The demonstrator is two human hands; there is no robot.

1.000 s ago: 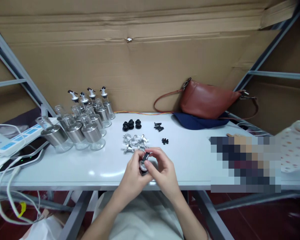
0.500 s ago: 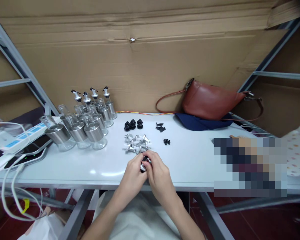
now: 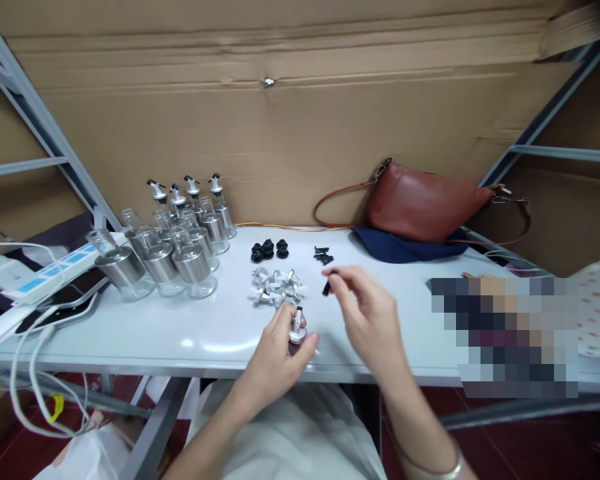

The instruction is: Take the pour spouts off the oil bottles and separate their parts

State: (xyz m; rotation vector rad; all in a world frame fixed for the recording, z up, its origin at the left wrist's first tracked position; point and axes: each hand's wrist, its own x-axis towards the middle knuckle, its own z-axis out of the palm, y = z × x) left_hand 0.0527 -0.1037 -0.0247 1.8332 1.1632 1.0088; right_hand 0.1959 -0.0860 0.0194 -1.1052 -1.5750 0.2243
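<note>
My left hand (image 3: 280,353) is closed around a bottle pourer (image 3: 297,332) with a silvery top and a dark lower part, held upright near the table's front edge. To its right, my right hand (image 3: 367,310) pinches a small black piece (image 3: 327,287) between thumb and fingers; its exact shape is blurred. The pile of tiny black parts there is mostly hidden by this hand. Beyond my left hand lies a cluster of silvery pourer tops (image 3: 276,288). Black ribbed stoppers (image 3: 268,249) and thin black levers (image 3: 323,255) lie farther back.
Several glass bottles with steel sleeves (image 3: 190,263) stand at the left, some at the back fitted with pourers. A power strip (image 3: 55,270) and cables lie beside them. A brown bag (image 3: 425,203) rests on dark blue cloth (image 3: 405,248); cardboard (image 3: 290,147) closes off the back.
My right hand has come away from the pourer and moved right and forward to the tiny black parts, where it pinches a black piece. My left hand still holds the pourer.
</note>
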